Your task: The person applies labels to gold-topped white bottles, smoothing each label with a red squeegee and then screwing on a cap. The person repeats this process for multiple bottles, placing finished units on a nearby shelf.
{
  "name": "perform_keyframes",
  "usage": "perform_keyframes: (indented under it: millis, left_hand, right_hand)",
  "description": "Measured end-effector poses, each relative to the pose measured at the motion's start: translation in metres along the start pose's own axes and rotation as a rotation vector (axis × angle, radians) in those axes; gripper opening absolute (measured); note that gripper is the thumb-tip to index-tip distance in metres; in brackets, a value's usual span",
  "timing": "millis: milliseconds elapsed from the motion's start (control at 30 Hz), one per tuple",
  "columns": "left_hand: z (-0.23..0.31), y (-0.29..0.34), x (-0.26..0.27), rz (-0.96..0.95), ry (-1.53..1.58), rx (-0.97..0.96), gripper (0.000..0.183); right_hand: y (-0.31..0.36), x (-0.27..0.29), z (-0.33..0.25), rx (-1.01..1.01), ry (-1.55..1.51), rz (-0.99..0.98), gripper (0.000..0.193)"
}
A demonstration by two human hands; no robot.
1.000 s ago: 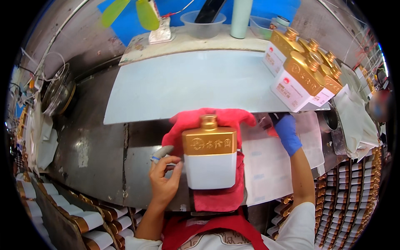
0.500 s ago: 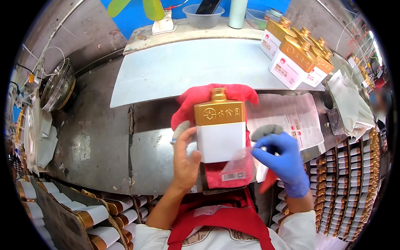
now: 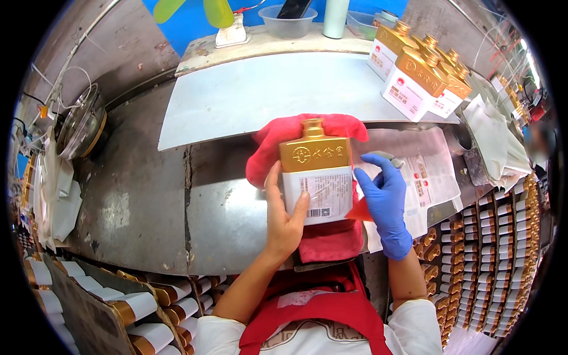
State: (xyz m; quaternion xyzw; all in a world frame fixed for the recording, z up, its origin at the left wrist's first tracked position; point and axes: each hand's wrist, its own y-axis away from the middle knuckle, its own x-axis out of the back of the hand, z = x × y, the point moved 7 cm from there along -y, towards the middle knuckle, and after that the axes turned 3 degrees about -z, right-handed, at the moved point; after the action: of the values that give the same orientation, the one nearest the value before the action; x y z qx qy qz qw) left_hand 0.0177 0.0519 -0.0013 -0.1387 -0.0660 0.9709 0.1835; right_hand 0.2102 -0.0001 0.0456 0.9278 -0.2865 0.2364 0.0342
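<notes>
The bare left hand (image 3: 284, 221) is gripping a gold-and-white bottle (image 3: 319, 165) by its left side, thumb pressing on the front. The blue-gloved right hand (image 3: 387, 204) is hovering just beside the bottle's other side, thumb and forefinger spreading apart, with a red piece (image 3: 359, 211) poking out from under its palm. Between the hands, the bottle is resting on a red cloth (image 3: 331, 244), neck pointing away from the person, long axis running the same way. Its gold shoulder is showing a raised emblem and characters; its white front is carrying a label (image 3: 331, 190) with fine print and a barcode, too small for me to read. Left of the hands, a worn metal counter (image 3: 130, 189) is stretching out; right of them, printed sheets (image 3: 414, 143) are lying. Beyond, a pale board (image 3: 266, 89) is holding clustered bottles (image 3: 414, 83) at its right end, and a green-bladed fan (image 3: 219, 13) is standing farther back.
</notes>
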Motion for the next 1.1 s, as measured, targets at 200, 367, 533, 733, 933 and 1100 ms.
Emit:
perform_keyframes:
  millis: [200,367,533,733,933,1100]
  left_hand:
    - [0.009,-0.016,-0.002,0.013,-0.217,-0.07,0.063]
    - [0.011,-0.02,0.002,-0.016,-0.349,-0.108,0.064]
    - [0.015,-0.013,0.001,-0.067,-0.406,-0.133,0.068]
    - [0.021,-0.018,-0.013,-0.114,-0.35,0.007,0.077]
    - [0.013,-0.007,-0.005,-0.192,-0.292,0.004,0.081]
    - [0.01,-0.012,0.001,-0.154,-0.43,-0.046,0.073]
  right_hand:
    - [0.024,-0.012,0.001,0.037,-0.13,-0.151,0.068]
    - [0.02,-0.028,0.011,-0.139,-0.081,-0.338,0.075]
    - [0.018,-0.027,0.017,-0.121,-0.073,-0.37,0.074]
    - [0.005,-0.03,0.017,-0.147,-0.081,-0.356,0.077]
    - [0.007,-0.032,0.014,-0.069,-0.087,-0.346,0.077]
    - [0.004,-0.035,0.008,-0.174,-0.129,-0.377,0.078]
